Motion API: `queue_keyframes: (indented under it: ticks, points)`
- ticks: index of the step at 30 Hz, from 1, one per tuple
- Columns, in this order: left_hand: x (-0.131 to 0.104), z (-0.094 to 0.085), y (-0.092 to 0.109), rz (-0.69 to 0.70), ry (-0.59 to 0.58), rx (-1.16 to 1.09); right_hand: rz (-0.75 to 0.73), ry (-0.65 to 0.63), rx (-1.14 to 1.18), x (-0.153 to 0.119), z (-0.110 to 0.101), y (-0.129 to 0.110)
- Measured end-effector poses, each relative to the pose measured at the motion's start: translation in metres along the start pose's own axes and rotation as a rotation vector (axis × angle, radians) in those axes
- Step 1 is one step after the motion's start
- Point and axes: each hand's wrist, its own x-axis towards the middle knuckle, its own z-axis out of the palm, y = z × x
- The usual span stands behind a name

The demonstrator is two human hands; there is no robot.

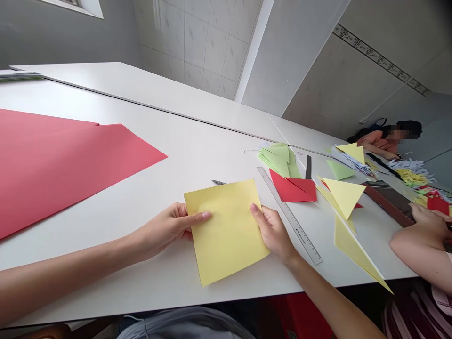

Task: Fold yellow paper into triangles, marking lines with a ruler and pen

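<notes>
A yellow sheet of paper (229,245), roughly square, is held up above the white table by both hands. My left hand (181,220) pinches its left edge, thumb on top and fingers behind. At the right edge my right hand (273,230) grips it the same way, thumb on the front. Just behind the sheet the tip of a pen (218,182) shows; the rest is hidden. A clear ruler (291,216) lies beside my right hand. Past it are folded red paper (294,188) and a stack of green paper (278,157).
Large red sheets (77,165) cover the table's left side. Yellow triangular pieces (344,195) lie to the right, one overhanging the front edge. A co-worker's arm (420,240) rests near a dark paper cutter (388,202). Another person (379,141) sits farther back near paper strips (411,172).
</notes>
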Motion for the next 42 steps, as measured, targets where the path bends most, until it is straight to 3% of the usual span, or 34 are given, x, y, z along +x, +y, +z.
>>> queue_keyframes:
  ticks: [4,6,9,11,12,14,16,19,27,34,42]
  points:
    - [0.001,-0.003,0.001,0.002,0.019,0.081,-0.02,0.009,-0.044,0.001,-0.001,0.002]
    - [0.0,-0.006,0.001,0.058,0.121,0.235,-0.029,0.011,-0.079,-0.001,-0.004,0.004]
    - [-0.006,-0.006,-0.008,0.359,0.462,0.763,-0.042,0.012,-0.15,-0.006,-0.009,0.01]
    - [-0.014,0.001,-0.019,0.613,0.58,1.21,-0.052,0.003,-0.21,-0.009,-0.012,0.014]
    - [-0.017,0.006,-0.024,0.712,0.546,1.388,-0.059,-0.005,-0.244,-0.01,-0.014,0.016]
    - [-0.024,0.019,-0.036,0.837,0.371,1.596,-0.079,-0.021,-0.317,-0.011,-0.016,0.02]
    - [-0.028,0.03,-0.046,0.81,0.293,1.648,-0.107,-0.026,-0.399,-0.01,-0.018,0.023]
    - [-0.029,0.039,-0.054,0.727,0.289,1.64,-0.171,-0.009,-0.532,-0.009,-0.019,0.025]
    - [-0.031,0.043,-0.059,0.618,0.294,1.61,-0.33,0.054,-0.813,-0.013,-0.017,0.03]
    - [-0.03,0.037,-0.055,0.676,0.286,1.576,-0.341,0.143,-0.997,-0.008,-0.023,0.029]
    - [-0.01,0.031,-0.045,0.727,0.402,1.705,-0.448,0.022,-1.024,-0.03,-0.007,0.018]
